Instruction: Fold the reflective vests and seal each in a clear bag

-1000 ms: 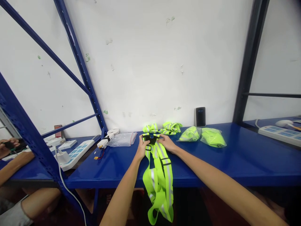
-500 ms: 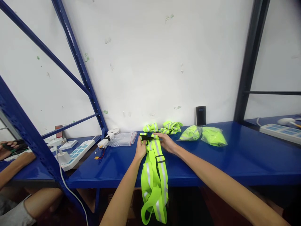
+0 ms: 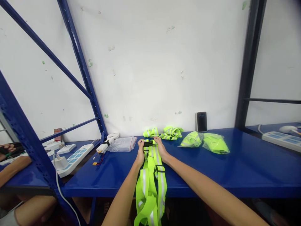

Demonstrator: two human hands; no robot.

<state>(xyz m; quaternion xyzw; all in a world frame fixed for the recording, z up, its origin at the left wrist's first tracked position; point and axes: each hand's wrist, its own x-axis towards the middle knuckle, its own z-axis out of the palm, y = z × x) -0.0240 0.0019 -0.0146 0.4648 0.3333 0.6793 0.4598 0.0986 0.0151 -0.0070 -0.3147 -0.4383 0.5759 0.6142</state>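
Note:
A fluorescent yellow-green reflective harness with silver stripes and black buckles hangs from both hands. Its straps run down over the table's front edge. My left hand is closed on its top left part, beside a black buckle. On the other side of that buckle, my right hand grips the top right of the harness. Behind my hands lie loose bundles of the same webbing. Two clear bags of folded yellow-green webbing, one next to the other, rest to the right.
Clear zip bags, a white device with wires and a small white fan lie left on the blue table. A black device leans upright by the wall. Past the blue post, a power strip and another person's arm show.
The black buckle now sits straight across between my hands, and the harness straps hang a little lower and further left. The view has tilted slightly upward.

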